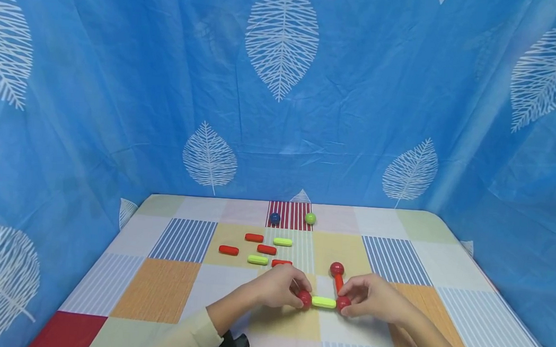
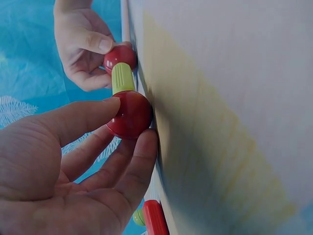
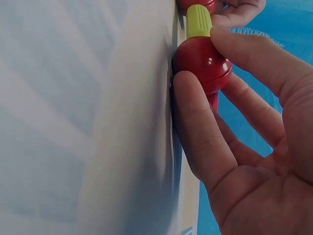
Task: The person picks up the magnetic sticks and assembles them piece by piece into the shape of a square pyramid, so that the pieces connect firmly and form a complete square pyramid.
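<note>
My left hand [image 1: 280,286] pinches a red ball [image 2: 131,115] between thumb and fingers. A yellow-green rod [image 1: 324,302] runs from it to a second red ball [image 3: 201,62], which my right hand [image 1: 377,300] holds with thumb and fingers. From this second ball a red rod [image 1: 338,283] extends toward the back, ending at a third red ball [image 1: 336,269]. The joined pieces lie low on the patchwork tablecloth. In the right wrist view, the red rod is mostly hidden behind the ball and fingers.
Several loose red rods [image 1: 228,250] and two yellow-green rods [image 1: 258,260] lie left of centre, beyond my left hand. At the back sit a blue ball [image 1: 274,218] and a green ball [image 1: 310,218]. A blue leaf-patterned curtain [image 1: 280,142] surrounds the table [image 1: 156,288].
</note>
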Demonstrator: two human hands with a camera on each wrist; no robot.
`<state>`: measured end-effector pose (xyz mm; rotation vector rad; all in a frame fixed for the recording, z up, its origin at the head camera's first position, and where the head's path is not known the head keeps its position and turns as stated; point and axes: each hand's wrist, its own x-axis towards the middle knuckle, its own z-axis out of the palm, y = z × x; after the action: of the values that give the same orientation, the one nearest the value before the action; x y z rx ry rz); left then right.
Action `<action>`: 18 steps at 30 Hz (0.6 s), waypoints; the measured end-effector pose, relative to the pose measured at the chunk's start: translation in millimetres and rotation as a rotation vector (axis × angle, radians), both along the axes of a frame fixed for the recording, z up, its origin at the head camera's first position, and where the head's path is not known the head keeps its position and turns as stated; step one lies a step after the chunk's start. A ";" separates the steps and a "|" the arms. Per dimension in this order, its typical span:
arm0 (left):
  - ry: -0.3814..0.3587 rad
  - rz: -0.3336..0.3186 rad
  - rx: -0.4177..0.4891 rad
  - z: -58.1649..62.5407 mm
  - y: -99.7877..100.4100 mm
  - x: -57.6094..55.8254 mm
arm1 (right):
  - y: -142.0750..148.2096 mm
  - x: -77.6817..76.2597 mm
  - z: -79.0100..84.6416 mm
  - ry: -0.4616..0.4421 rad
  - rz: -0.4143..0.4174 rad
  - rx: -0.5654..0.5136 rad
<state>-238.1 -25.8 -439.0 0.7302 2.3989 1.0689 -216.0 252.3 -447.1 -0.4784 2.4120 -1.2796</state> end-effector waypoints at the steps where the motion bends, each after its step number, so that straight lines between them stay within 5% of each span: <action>1: -0.002 0.001 -0.002 0.3 -0.3 0.0 | -0.2 0.3 -0.1 0.001 0.002 -0.002; 18: -0.011 0.003 -0.008 -0.9 -3.4 -0.5 | 0.3 -0.6 -1.0 0.041 0.010 -0.007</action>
<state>-238.6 -29.2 -439.9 0.7160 2.3940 1.0614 -216.6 252.7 -448.1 -0.5231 2.4364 -1.2865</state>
